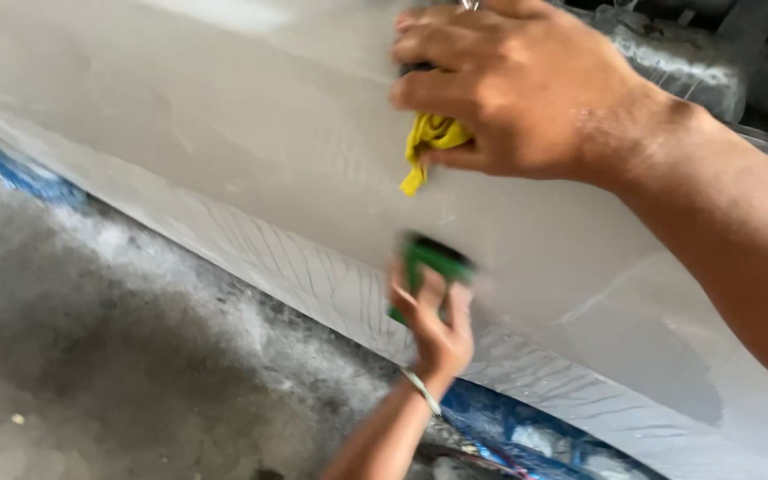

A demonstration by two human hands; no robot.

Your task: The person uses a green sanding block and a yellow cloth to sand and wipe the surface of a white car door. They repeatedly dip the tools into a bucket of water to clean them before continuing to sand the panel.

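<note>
A large pale grey body panel (251, 151) fills most of the view and slopes down to the right. My left hand (437, 333) reaches up from below and presses a green block (436, 258) against the panel's lower part; the block is blurred. A thin bangle sits on that wrist. My right hand (517, 89) rests higher on the panel, its fingers closed on a crumpled yellow cloth (433, 138). A small dark object shows between its fingers near the top. Thin wet streaks run along the panel's lower edge.
Grey concrete floor (91, 356) with whitish residue lies at the lower left. Blue material (508, 427) shows beneath the panel's lower edge, and again at the far left. Dark and shiny parts sit at the upper right corner.
</note>
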